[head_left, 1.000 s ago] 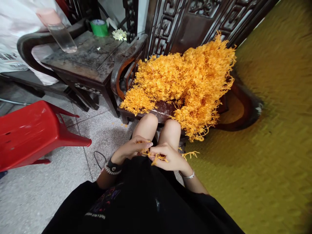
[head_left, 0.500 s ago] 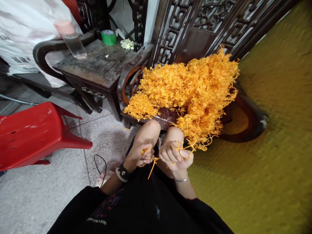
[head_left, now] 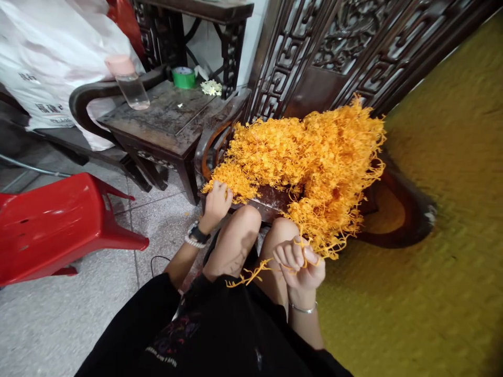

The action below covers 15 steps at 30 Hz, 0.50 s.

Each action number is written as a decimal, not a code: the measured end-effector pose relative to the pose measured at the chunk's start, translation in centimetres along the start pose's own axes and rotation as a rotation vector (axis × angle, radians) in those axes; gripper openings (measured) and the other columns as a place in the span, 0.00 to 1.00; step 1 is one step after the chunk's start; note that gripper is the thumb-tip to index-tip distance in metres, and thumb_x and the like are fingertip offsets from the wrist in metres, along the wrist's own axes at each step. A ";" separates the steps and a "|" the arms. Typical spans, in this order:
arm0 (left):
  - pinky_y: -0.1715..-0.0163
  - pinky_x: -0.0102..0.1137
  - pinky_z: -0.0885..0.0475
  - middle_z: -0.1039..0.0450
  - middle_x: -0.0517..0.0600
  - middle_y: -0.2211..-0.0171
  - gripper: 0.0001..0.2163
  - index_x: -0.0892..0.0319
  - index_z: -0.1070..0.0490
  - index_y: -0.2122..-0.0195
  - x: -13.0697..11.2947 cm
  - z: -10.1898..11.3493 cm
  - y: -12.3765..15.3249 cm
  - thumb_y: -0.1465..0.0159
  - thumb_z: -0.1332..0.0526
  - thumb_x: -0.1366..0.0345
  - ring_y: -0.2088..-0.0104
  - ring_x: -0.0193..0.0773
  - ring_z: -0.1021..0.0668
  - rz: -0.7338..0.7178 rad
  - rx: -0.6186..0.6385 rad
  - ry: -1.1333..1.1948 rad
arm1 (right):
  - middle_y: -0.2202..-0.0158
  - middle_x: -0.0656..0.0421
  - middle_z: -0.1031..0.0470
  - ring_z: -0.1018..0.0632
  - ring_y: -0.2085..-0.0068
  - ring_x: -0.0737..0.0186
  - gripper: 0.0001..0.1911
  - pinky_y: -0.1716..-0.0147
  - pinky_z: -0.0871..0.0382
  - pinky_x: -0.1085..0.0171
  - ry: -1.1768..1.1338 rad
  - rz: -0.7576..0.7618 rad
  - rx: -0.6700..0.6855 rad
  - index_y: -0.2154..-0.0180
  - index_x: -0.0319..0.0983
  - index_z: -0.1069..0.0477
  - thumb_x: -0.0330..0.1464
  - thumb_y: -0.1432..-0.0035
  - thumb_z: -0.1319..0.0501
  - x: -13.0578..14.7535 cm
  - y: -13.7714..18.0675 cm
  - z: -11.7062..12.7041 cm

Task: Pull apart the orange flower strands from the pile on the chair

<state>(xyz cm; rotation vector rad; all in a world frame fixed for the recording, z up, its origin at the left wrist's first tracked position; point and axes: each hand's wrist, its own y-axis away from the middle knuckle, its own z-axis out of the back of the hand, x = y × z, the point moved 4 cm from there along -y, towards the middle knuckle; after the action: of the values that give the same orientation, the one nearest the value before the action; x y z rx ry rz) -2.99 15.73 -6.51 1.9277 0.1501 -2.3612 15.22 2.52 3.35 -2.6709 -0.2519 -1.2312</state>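
My right hand, above my right knee, is closed around a thin branching orange plastic strand. One end of the strand hangs out to the left over my lap, and other stems stick out towards the heap. My left hand reaches to the small pile of orange plastic flower pieces at the chair's left front. Its fingers curl downward, with a bit of orange showing by the thumb; the fingertips are partly hidden. Behind both hands a large tangled heap of orange plastic flower strands covers most of the seat.
The dark carved wooden chair stands before my knees. On the side table are a pink-capped bottle, green tape and pale flowers. A red plastic stool and white bags are at left.
My left hand has moved from beside my right hand over my lap, forward and left to the small pile. My right hand keeps its strand, whose end now stretches sideways. The view has shifted slightly.
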 end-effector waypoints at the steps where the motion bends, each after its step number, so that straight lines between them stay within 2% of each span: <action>1: 0.58 0.33 0.31 0.33 0.58 0.54 0.07 0.62 0.31 0.64 -0.5 -0.3 -1.5 0.35 0.47 0.66 0.57 0.43 0.27 -0.099 -0.069 -0.251 | 0.90 0.68 0.55 0.53 0.86 0.73 0.25 0.82 0.55 0.66 0.023 0.005 -0.027 0.86 0.38 0.46 0.40 0.46 0.38 0.0 0.1 0.2; 3: 0.50 0.41 0.33 0.35 0.65 0.47 0.12 0.66 0.32 0.56 -1.0 -1.3 -4.1 0.33 0.52 0.67 0.49 0.51 0.29 -0.232 -0.120 -0.621 | 0.90 0.68 0.54 0.52 0.86 0.73 0.24 0.82 0.54 0.66 0.056 0.015 -0.092 0.86 0.39 0.45 0.40 0.46 0.38 0.1 0.4 0.6; 5: 0.46 0.43 0.35 0.36 0.67 0.44 0.15 0.70 0.33 0.51 -0.5 -1.9 -6.2 0.32 0.54 0.69 0.45 0.54 0.31 -0.274 -0.119 -0.800 | 0.90 0.68 0.54 0.51 0.86 0.72 0.24 0.81 0.53 0.66 0.086 0.019 -0.152 0.86 0.39 0.44 0.42 0.47 0.37 0.2 0.5 1.2; 8: 0.43 0.46 0.37 0.39 0.70 0.40 0.20 0.74 0.39 0.43 0.8 -1.8 -7.9 0.33 0.53 0.68 0.42 0.55 0.34 -0.286 -0.120 -0.830 | 0.90 0.68 0.53 0.50 0.86 0.71 0.24 0.81 0.50 0.66 0.170 0.056 -0.233 0.85 0.39 0.43 0.43 0.47 0.37 0.6 0.8 2.3; 12: 0.38 0.45 0.43 0.45 0.70 0.36 0.29 0.77 0.51 0.36 2.4 -1.6 -8.1 0.33 0.50 0.62 0.35 0.56 0.42 -0.353 -0.094 -0.840 | 0.90 0.68 0.52 0.49 0.85 0.71 0.23 0.80 0.48 0.65 0.328 0.145 -0.364 0.85 0.40 0.42 0.44 0.47 0.38 2.6 2.0 4.5; 15: 0.36 0.46 0.47 0.45 0.68 0.35 0.30 0.76 0.50 0.35 3.1 -1.8 -7.7 0.35 0.50 0.63 0.33 0.55 0.44 -0.368 -0.052 -0.856 | 0.89 0.68 0.52 0.47 0.84 0.70 0.23 0.80 0.49 0.66 0.436 0.200 -0.481 0.85 0.40 0.42 0.45 0.50 0.36 5.3 4.2 7.5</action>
<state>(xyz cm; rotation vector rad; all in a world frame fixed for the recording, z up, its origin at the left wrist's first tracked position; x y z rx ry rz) -2.85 23.58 -9.79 0.7679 0.5125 -3.1299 25.08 0.67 2.23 -2.5932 0.4151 -1.9487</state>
